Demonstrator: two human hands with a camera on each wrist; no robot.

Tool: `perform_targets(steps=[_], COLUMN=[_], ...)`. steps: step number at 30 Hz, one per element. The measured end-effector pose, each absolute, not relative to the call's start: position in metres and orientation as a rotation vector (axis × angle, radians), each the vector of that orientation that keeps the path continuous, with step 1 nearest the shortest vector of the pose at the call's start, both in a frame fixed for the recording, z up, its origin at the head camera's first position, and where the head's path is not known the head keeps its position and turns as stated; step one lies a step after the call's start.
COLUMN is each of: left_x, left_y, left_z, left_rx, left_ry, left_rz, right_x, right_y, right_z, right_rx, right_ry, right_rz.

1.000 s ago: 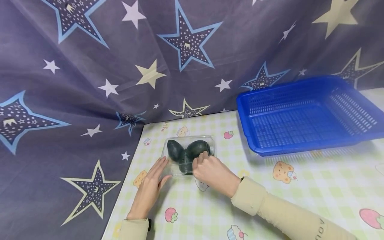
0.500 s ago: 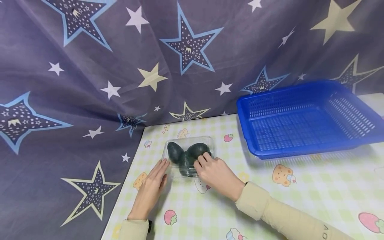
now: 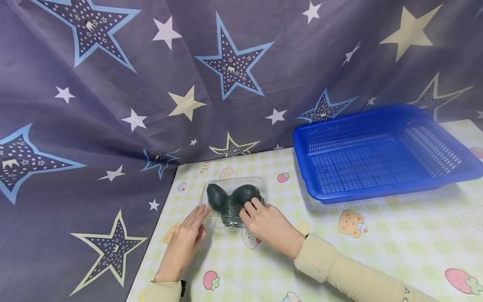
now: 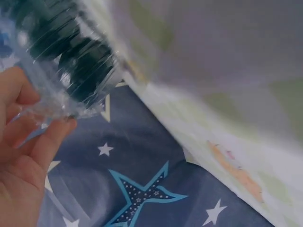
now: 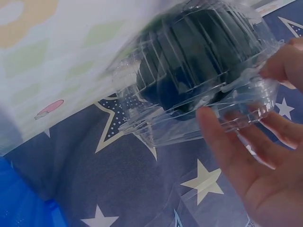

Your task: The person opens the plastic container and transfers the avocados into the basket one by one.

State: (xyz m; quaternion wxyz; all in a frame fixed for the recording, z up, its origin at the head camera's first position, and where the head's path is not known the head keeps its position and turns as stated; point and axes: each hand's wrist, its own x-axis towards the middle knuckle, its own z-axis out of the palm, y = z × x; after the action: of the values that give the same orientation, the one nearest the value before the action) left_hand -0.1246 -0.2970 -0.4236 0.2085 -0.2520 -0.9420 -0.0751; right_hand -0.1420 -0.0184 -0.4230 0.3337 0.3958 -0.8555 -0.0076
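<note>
A clear plastic clamshell container [image 3: 211, 220] sits on the table in the head view, with dark green avocados [image 3: 217, 198] inside. My left hand [image 3: 183, 241] touches its left side with fairly straight fingers; in the left wrist view a fingertip [image 4: 68, 124] meets the plastic edge. My right hand [image 3: 269, 224] has curled fingers at the front right corner. In the right wrist view, thumb and fingers [image 5: 222, 146] of that hand pinch the container's rim [image 5: 189, 135]. The lid lies over the avocados, and whether its edge is parted from the base I cannot tell.
A large blue plastic basket [image 3: 311, 184] with slotted walls stands to the right of the container. Green-and-white checked cloth [image 3: 234, 272] with cartoon prints covers the table. A dark star-patterned curtain [image 3: 124, 63] hangs behind and along the left edge.
My right fingers have shifted slightly along the container's right front corner and opened out a little. My left thumb has drawn in closer to its fingers. The head view has tilted slightly.
</note>
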Motion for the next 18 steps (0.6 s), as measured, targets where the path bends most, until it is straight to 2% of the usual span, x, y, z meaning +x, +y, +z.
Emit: perform_targets(steps=[6, 18], left_x=[-0.128, -0.135], left_y=[-0.301, -0.301], left_z=[-0.414, -0.42], left_rx=[-0.687, -0.67], left_ry=[-2.555, -2.533], left_rz=[-0.24, -0.263], right_x=[-0.141, -0.143], right_y=[-0.021, -0.014], right_z=[-0.424, -0.411], right_rx=[1.071, 1.063], right_ry=[-2.226, -2.259], right_rz=[-0.003, 0.005])
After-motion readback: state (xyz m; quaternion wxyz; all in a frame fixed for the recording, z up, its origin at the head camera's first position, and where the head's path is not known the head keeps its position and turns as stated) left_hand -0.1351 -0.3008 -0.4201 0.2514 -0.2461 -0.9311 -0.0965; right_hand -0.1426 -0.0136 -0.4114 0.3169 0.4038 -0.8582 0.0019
